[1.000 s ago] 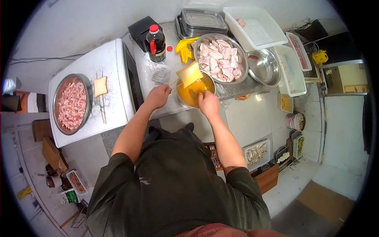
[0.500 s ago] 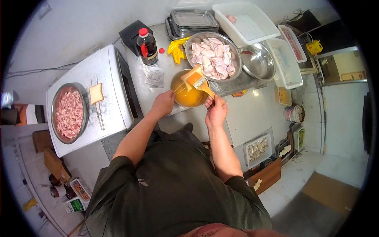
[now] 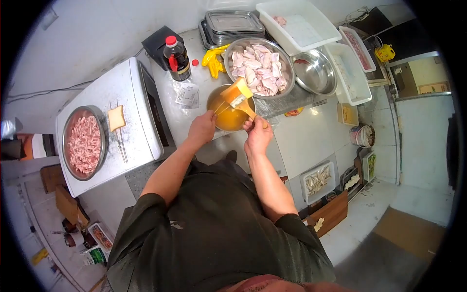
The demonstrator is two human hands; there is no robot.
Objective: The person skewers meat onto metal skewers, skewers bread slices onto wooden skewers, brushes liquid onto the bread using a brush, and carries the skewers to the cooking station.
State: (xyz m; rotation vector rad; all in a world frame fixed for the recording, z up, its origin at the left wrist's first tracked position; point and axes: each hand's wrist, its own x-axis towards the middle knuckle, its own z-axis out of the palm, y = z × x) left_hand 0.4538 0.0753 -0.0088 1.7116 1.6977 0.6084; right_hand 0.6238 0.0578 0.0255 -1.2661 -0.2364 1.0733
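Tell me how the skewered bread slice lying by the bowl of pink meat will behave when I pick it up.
The bread slice is probably light and soft, judging by its pale face. The skewers poking out at both ends should likely keep it fairly stiff. Lifted by their longer ends, it may feel tip-heavy.

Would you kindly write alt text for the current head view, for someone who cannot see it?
Over a bowl of yellow liquid, a person's right hand holds a brush up to a slice of bread on thin skewers in the left hand. Behind stands a larger bowl of raw meat; to the left, another slice lies beside a bowl of meat strips.
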